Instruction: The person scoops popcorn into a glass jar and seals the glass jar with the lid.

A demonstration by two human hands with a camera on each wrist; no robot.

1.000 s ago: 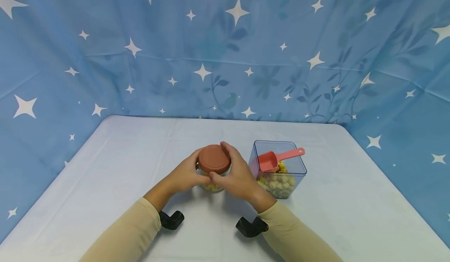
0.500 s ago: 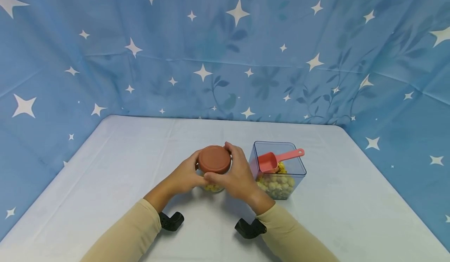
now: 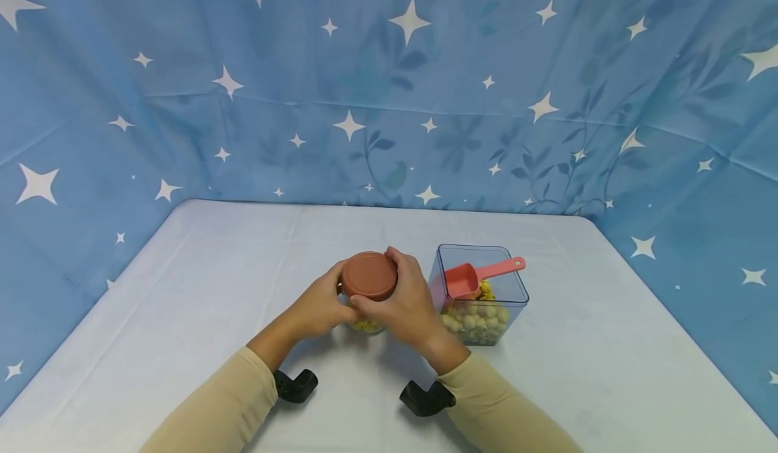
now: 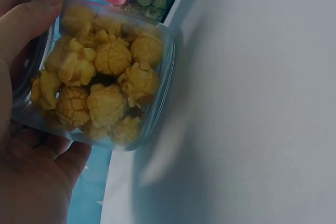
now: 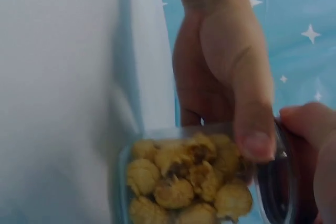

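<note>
A clear jar of caramel-coloured popcorn [image 4: 105, 61] is between my two hands near the middle of the table. Its round brown lid [image 3: 369, 276] sits on top. My left hand [image 3: 322, 304] grips the jar's side, and its thumb [image 5: 256, 140] lies along the clear wall in the right wrist view. My right hand [image 3: 404, 304] holds the lid's rim, thumb at the near side and fingers at the far right side. Whether the jar's base touches the table cannot be told.
Just right of my right hand stands a clear square container [image 3: 516, 314] partly filled with popcorn. A pink scoop [image 3: 464, 281] rests in it, handle over the right rim. White cloth covers the table [image 3: 213, 271]; a blue star-patterned curtain [image 3: 292, 68] hangs behind.
My right hand has turned slightly about the lid: its thumb has shifted left along the near rim and the wrist has moved a little left. My left hand stays almost still on the jar.
</note>
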